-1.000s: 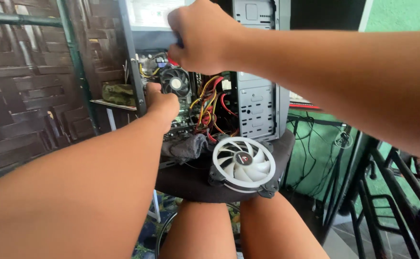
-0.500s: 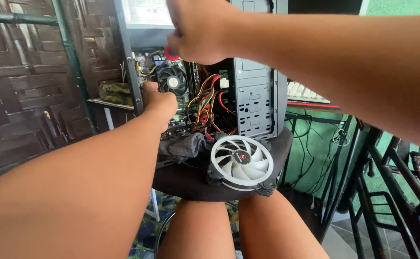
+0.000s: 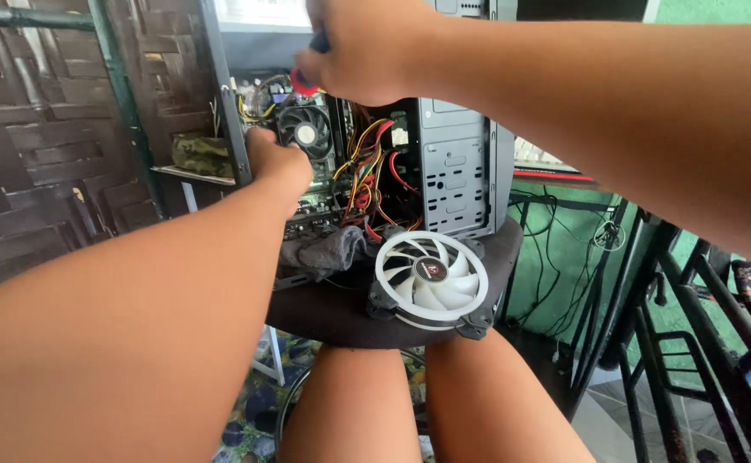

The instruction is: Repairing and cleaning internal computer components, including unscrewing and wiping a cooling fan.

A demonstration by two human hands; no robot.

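left hand (image 3: 277,163) reaching into open PC case (image 3: 457,171), grip unclear | right hand (image 3: 363,51) gripping red-tipped screwdriver (image 3: 305,81) | white fan (image 3: 431,276) lying near, on stool (image 3: 324,313)

Bright, even daylight is seen throughout; the near forearms are softly blurred and stretched by wide-angle distortion.

**Bare arms, bare knees, nothing worn in sight**

Both forearms are bare from the frame edges to the wrists, with no sleeves, watch, bracelets or gloves. The left hand (image 3: 279,163) and right hand (image 3: 363,47) carry no rings that show. Two bare knees (image 3: 431,403) sit side by side below, with no trouser fabric visible over them.
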